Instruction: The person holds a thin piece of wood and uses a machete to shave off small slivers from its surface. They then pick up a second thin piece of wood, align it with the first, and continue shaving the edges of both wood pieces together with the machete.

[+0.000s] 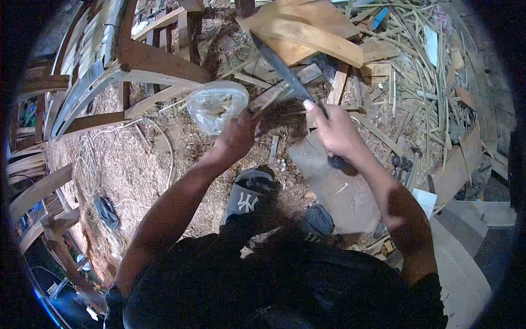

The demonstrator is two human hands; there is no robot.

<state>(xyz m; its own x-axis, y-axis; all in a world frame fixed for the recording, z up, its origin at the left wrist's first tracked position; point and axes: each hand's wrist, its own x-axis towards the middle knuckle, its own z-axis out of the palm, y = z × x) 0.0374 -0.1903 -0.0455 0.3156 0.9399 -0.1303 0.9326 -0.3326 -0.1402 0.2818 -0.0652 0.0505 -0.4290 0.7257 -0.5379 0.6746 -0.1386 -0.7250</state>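
Note:
My right hand (337, 131) is wrapped round the dark handle of a machete (282, 68). The long dark blade slants up and to the left, its tip near a curved wooden piece. Lower and to the left, my left hand (238, 134) is closed on the near end of a narrow wood strip (290, 85), which points to the upper right and passes under or behind the blade. Just beyond my left hand lies a clear plastic bag (216, 107) with pale pieces inside. The fingertips of my left hand are in shadow.
A wooden frame (164, 60) stands at the upper left. A curved board (309, 38) lies ahead, with many thin strips (419, 71) heaped to its right. A flat board (339, 186), a hammer (401, 163) and a coiled cord (87, 164) lie on the sawdust-covered floor around my sandals (246, 197).

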